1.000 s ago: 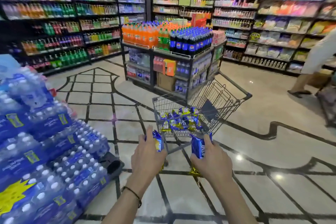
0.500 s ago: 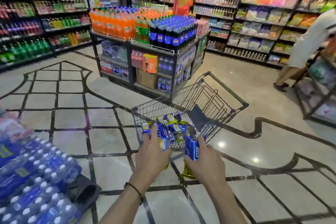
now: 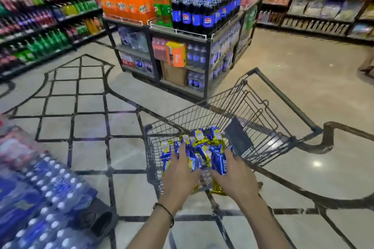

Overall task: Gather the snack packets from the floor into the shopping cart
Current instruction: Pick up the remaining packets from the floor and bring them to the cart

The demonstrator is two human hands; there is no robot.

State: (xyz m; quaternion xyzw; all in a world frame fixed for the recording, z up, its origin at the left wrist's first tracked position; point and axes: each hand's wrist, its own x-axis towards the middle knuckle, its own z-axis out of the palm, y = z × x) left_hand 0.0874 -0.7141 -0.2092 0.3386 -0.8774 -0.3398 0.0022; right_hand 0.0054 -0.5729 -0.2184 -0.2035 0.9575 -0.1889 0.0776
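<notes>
A wire shopping cart [image 3: 261, 107] stands on the floor just ahead of me, its near end low. Several blue and yellow snack packets [image 3: 204, 139] are heaped inside it at the near end. My left hand [image 3: 180, 174] reaches over the cart's near rim, gripping a blue and yellow packet [image 3: 192, 162]. My right hand [image 3: 236, 176] is beside it, closed around a blue packet [image 3: 219, 162] held over the heap. A gold wrapper [image 3: 217, 190] shows below my hands, under the cart's near edge.
A display island [image 3: 176, 32] stacked with orange, green and cola bottles stands behind the cart. Shrink-wrapped water bottle packs [image 3: 40, 198] pile up at my lower left. Drink shelves [image 3: 40, 16] line the left wall and goods shelves [image 3: 323, 6] the right. A person's foot [image 3: 366, 66] shows at far right.
I have moved closer to the cart. Both hands, each holding a packet, went forward from in front of the cart to over its near rim, above the heap.
</notes>
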